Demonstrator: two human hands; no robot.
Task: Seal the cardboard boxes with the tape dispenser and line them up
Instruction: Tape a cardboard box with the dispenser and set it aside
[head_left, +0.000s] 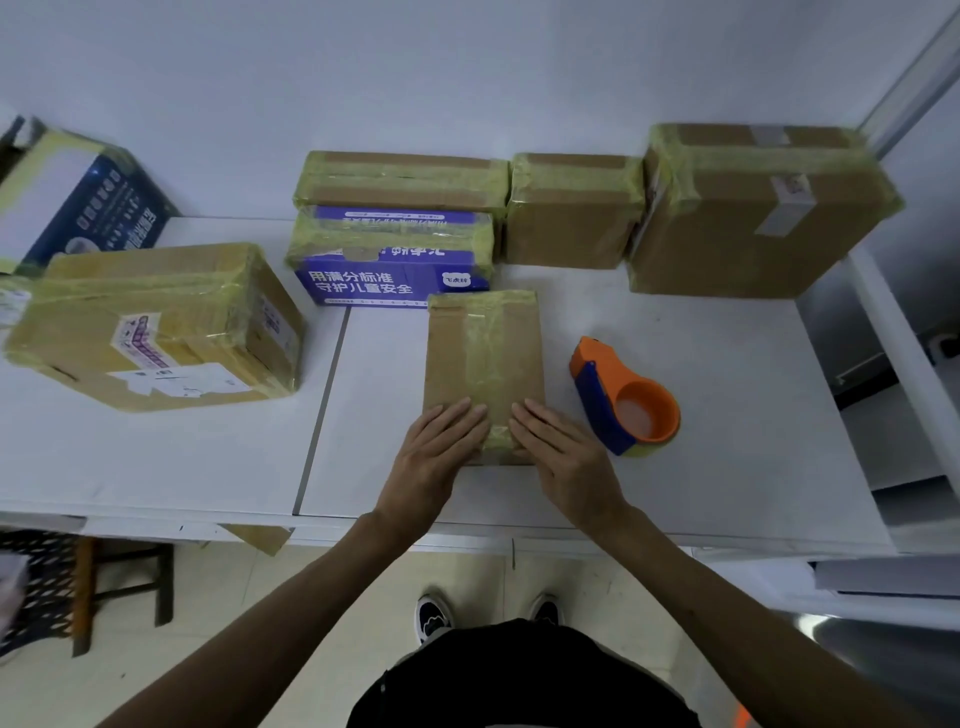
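A small flat cardboard box (480, 353) lies in the middle of the white table (727, 415), with a strip of yellowish tape running along its top. My left hand (441, 452) and my right hand (563, 457) both press flat on its near end, fingers straight, one on each side of the tape. The orange and blue tape dispenser (623, 397) lies on the table just right of the box, held by neither hand.
Taped boxes stand along the back wall: a brown one (400, 179) behind a purple printed one (395, 254), a brown one (571, 213), a large one (753, 213). At left sit a big taped box (156, 327) and a blue-white box (78, 197). A stool (119, 587) stands below.
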